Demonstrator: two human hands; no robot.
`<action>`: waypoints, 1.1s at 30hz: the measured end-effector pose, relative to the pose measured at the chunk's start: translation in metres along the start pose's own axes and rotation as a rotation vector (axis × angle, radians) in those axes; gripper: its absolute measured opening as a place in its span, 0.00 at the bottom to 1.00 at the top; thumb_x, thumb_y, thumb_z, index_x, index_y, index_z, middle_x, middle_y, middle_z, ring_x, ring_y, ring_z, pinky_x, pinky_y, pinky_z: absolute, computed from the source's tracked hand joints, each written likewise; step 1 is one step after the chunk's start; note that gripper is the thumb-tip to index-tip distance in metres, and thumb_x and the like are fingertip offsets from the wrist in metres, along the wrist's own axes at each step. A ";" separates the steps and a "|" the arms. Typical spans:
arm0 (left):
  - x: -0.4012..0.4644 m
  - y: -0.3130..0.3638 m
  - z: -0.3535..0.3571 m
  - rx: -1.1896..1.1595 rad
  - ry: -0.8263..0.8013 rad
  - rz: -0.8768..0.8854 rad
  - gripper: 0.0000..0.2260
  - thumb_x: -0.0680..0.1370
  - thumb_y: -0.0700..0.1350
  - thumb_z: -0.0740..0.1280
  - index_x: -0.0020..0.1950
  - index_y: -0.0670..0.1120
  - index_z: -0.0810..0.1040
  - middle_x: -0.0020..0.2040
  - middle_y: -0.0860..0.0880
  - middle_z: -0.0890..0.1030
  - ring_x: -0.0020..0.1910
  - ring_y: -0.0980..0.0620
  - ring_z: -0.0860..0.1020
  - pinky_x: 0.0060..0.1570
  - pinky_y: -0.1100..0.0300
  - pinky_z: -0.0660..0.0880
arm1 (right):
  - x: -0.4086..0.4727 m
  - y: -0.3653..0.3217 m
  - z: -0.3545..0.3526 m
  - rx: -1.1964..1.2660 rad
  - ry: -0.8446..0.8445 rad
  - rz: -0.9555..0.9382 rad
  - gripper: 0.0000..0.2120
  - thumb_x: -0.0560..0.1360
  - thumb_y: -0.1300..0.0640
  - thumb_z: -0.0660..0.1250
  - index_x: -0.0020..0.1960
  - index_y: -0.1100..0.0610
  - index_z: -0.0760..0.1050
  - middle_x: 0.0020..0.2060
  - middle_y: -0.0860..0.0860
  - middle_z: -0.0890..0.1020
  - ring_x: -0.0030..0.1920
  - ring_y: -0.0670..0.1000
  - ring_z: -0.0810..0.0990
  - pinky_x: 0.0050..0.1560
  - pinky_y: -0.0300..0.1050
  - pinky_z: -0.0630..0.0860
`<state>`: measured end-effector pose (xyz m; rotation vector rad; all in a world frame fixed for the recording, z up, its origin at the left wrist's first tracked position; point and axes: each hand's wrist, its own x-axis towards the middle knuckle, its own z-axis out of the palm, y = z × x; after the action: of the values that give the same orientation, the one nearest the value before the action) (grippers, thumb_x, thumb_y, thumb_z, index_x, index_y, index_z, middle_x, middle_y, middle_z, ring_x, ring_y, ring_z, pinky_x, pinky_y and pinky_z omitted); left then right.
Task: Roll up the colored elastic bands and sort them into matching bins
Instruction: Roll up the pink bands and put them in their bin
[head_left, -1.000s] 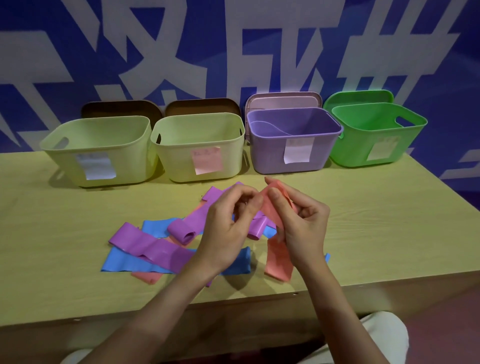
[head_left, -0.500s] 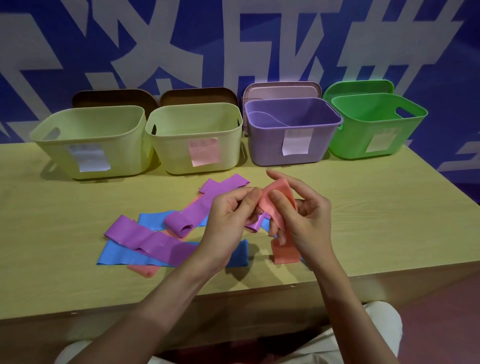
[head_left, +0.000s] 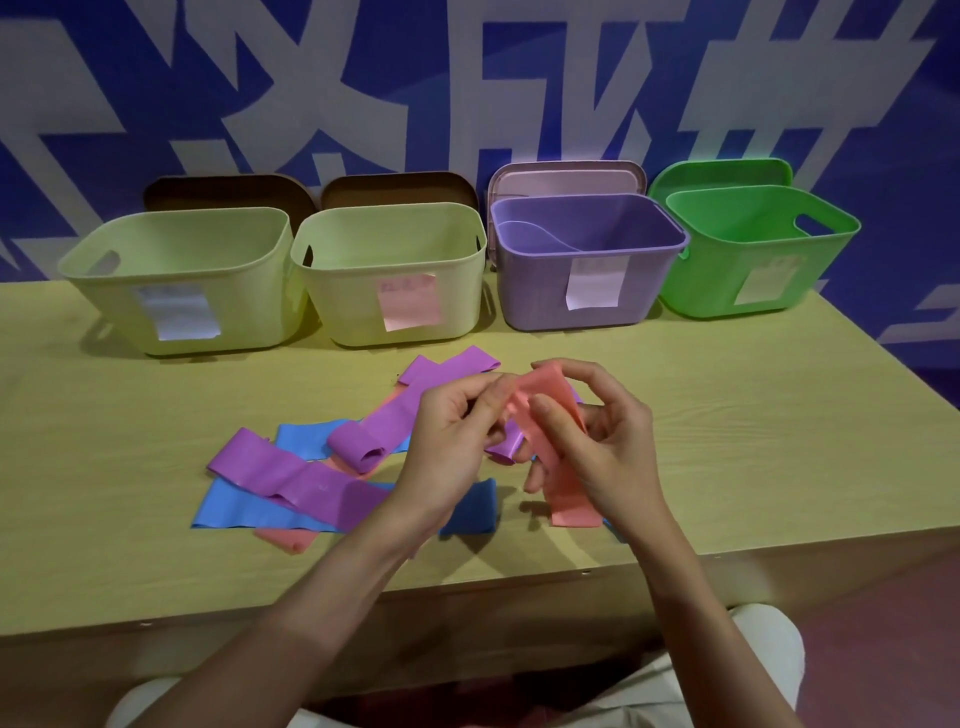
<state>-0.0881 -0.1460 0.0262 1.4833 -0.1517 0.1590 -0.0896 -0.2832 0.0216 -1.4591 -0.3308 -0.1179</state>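
Four bins stand in a row along the far edge of the table (head_left: 727, 395), mouths open toward the person so a finished roll can be dropped straight in: two pale bins, the left bin (head_left: 176, 280) with a white label and the pink-label bin (head_left: 389, 275) beside it, then the purple bin (head_left: 587, 260) and the green bin (head_left: 753, 249). Lids lean behind them against the wall, out of the way.

From the head view, both hands work just above the table's near half. The left hand (head_left: 447, 441) pinches the top end of the pink band (head_left: 550, 410) between thumb and fingertips, and the right hand (head_left: 602, 441) curls its fingers round the same band from the other side. The band hangs down from them, its lower end near or touching the table; I judge that it is held up this way so the slack stays straight while the top is turned over into a roll. Whether a first turn is already made is hard to say, since the fingers cover that end.

The rest of the bands lie loose in a heap to the left: a purple band (head_left: 296, 483) over a blue band (head_left: 228, 514), a second purple band (head_left: 405, 410) with one end curled, and another pink end (head_left: 285, 540) poking out beneath. Judging by its label, the pink-label bin is where this roll belongs
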 end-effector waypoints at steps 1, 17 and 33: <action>0.000 0.000 0.000 -0.006 0.012 0.008 0.14 0.76 0.48 0.63 0.48 0.38 0.81 0.31 0.44 0.70 0.31 0.49 0.65 0.30 0.62 0.64 | -0.001 0.001 0.000 0.011 -0.003 0.013 0.09 0.76 0.64 0.66 0.56 0.60 0.72 0.29 0.59 0.82 0.21 0.59 0.78 0.22 0.45 0.75; 0.005 -0.005 0.005 0.036 -0.131 -0.078 0.19 0.81 0.49 0.57 0.39 0.36 0.72 0.28 0.53 0.67 0.29 0.50 0.66 0.31 0.64 0.64 | 0.006 -0.002 -0.009 -0.041 0.060 -0.076 0.08 0.72 0.63 0.69 0.48 0.64 0.72 0.26 0.54 0.82 0.14 0.54 0.71 0.13 0.48 0.61; 0.007 -0.016 0.007 0.175 -0.060 0.064 0.15 0.83 0.44 0.54 0.38 0.39 0.66 0.28 0.53 0.67 0.26 0.59 0.66 0.29 0.66 0.65 | 0.001 -0.001 -0.008 0.005 0.020 0.034 0.08 0.74 0.60 0.67 0.47 0.62 0.69 0.28 0.58 0.82 0.26 0.60 0.82 0.24 0.46 0.77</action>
<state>-0.0776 -0.1547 0.0128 1.6587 -0.2391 0.1833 -0.0878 -0.2908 0.0227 -1.4567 -0.2899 -0.1037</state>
